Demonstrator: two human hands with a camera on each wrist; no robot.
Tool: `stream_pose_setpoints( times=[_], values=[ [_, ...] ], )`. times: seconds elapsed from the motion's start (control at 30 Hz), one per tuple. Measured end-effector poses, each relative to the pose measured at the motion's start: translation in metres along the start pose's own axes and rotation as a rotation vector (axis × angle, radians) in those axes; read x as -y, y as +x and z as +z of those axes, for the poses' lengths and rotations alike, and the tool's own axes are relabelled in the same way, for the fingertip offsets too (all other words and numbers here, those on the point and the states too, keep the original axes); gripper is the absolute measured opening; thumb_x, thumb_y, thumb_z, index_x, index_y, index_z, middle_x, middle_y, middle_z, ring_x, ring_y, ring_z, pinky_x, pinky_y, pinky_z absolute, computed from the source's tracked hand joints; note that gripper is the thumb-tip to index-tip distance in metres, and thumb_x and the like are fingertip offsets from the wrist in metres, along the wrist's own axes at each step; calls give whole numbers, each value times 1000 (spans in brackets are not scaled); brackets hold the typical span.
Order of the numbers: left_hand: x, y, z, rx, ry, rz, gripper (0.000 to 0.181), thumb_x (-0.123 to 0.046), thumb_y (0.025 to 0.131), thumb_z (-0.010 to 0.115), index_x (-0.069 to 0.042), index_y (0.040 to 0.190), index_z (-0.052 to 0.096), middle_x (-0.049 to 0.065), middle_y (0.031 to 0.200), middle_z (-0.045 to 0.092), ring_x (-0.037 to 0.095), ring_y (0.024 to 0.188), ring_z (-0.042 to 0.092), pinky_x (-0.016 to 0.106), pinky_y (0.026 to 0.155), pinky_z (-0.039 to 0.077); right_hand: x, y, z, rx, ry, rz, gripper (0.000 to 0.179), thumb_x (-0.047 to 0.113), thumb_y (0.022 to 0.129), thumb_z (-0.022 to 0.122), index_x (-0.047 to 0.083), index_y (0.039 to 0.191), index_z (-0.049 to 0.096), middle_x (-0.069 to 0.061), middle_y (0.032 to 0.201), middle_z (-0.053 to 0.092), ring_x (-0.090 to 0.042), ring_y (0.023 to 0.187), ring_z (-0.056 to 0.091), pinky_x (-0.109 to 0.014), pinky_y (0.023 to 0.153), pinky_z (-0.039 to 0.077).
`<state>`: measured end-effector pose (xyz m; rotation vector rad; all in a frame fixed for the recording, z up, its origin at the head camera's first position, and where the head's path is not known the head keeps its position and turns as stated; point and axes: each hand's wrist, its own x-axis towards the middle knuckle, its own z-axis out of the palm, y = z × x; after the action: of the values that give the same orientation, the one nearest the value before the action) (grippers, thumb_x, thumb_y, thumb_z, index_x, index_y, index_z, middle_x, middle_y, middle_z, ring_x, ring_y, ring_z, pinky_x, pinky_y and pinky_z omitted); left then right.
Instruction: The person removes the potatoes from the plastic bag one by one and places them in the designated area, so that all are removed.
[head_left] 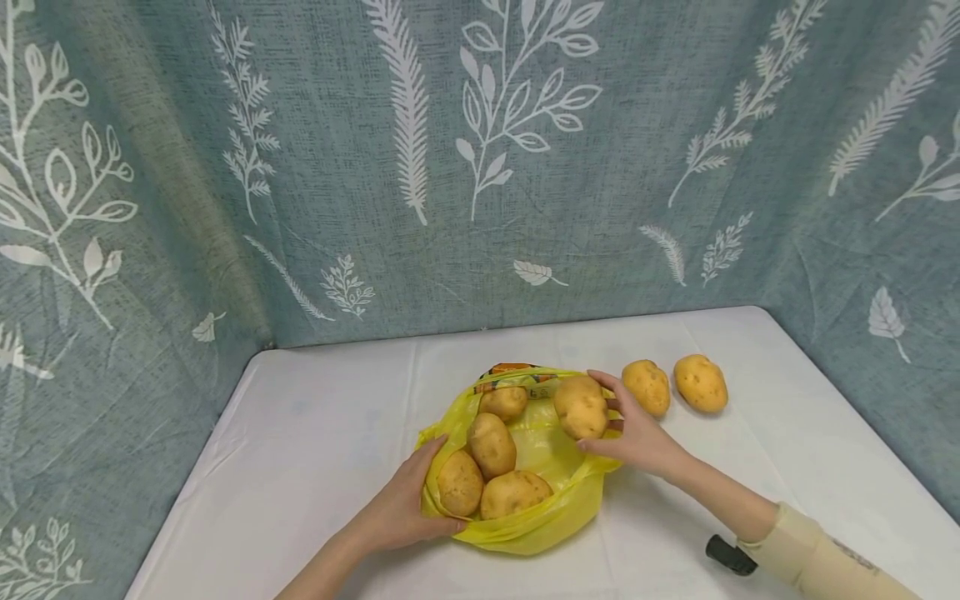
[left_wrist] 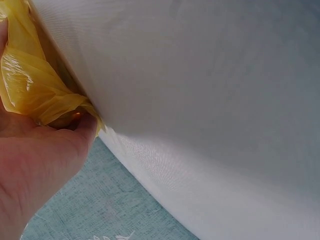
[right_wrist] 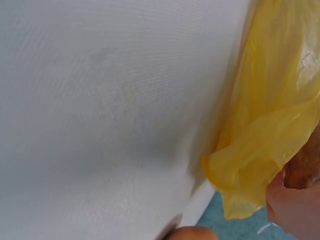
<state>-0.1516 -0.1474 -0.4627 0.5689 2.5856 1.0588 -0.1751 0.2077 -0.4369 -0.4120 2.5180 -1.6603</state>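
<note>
A yellow plastic bag [head_left: 536, 533] lies with its mouth wide open in the middle of the table, several potatoes [head_left: 491, 445] inside it. My left hand [head_left: 405, 504] holds the bag's left rim, fingers along the outside edge and thumb at the front. In the left wrist view the thumb presses against the gathered yellow plastic. At the bag's right side my right hand [head_left: 641, 433] grips another potato [head_left: 581, 408] between thumb and fingers, over the opening. The right wrist view has this potato [right_wrist: 306, 162] partly behind the bag's edge.
Two loose potatoes [head_left: 646, 387] [head_left: 701, 383] lie on the white table [head_left: 322, 417] right of the bag. A small black object [head_left: 730, 556] shows beside the right sleeve. Blue-green curtains [head_left: 450, 167] with white leaf prints surround the table's back and sides.
</note>
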Motion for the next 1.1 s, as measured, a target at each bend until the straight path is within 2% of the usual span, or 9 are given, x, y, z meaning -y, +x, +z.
stream_pose_setpoints(
  times=[0.37, 0.53, 0.73, 0.93, 1.1],
  values=[
    [2, 1, 1, -7, 0, -5, 114, -52, 70, 84, -13, 156, 20, 19, 158, 21, 43, 142, 21, 66, 107, 23, -1, -5, -11, 11, 26, 21, 93, 14, 81, 80, 18, 153, 22, -18, 158, 15, -43, 127, 43, -44, 92, 50],
    [2, 1, 1, -7, 4, -4, 114, -52, 70, 84, -12, 156, 20, 19, 158, 21, 43, 142, 21, 66, 107, 24, -5, -6, -16, 10, 36, -4, 92, 15, 82, 80, 19, 153, 21, -18, 156, 20, -42, 130, 40, -47, 96, 47],
    [1, 2, 1, -4, 5, 0, 114, -51, 70, 83, -11, 156, 20, 19, 157, 22, 44, 141, 23, 67, 107, 24, -5, -8, -23, 22, 58, -36, 92, 11, 83, 78, 17, 153, 20, -20, 155, 20, -42, 128, 43, -46, 96, 47],
    [0, 2, 1, -4, 0, 0, 113, -50, 71, 84, -10, 155, 20, 19, 157, 23, 43, 141, 24, 67, 107, 25, -2, -11, -29, 12, 56, -46, 92, 10, 83, 77, 16, 154, 19, -19, 156, 15, -43, 132, 36, -47, 100, 44],
    [0, 1, 1, -6, -5, 2, 113, -50, 70, 84, -10, 155, 21, 19, 157, 24, 44, 141, 24, 67, 107, 25, -2, -14, -34, 2, 23, -69, 92, 9, 83, 76, 15, 154, 18, -19, 157, 13, -43, 135, 32, -43, 102, 42]
  ],
)
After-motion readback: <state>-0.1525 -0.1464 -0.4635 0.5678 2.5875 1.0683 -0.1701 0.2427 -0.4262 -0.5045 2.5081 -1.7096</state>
